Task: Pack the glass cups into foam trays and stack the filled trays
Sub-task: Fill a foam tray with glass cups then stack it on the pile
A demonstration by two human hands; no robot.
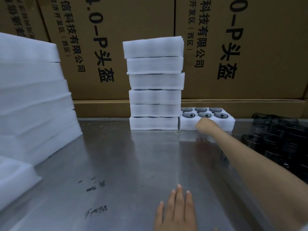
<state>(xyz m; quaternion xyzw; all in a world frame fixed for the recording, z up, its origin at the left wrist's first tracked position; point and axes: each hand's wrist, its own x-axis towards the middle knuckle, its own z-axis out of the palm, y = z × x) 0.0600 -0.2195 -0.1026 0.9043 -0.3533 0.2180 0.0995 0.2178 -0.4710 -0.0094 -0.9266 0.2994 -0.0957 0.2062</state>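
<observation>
Cardboard cartons (241,47) wall off our steel table (116,164), where six filled foam trays (155,84) stand stacked, beside them one tray (188,124) holding six glass cups (204,115), our right hand (205,125) curled against it, grip unclear, left hand (176,212) flat, fingers straight.

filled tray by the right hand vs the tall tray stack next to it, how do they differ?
1. The filled tray is a single layer on the steel table; the tall stack is six trays high.
2. The filled tray's top is open, showing six dark cups; the tall stack shows only foam sides.
3. The right hand reaches to the filled tray's front; nothing touches the tall stack.

Both are white foam, side by side against the cardboard boxes.
</observation>
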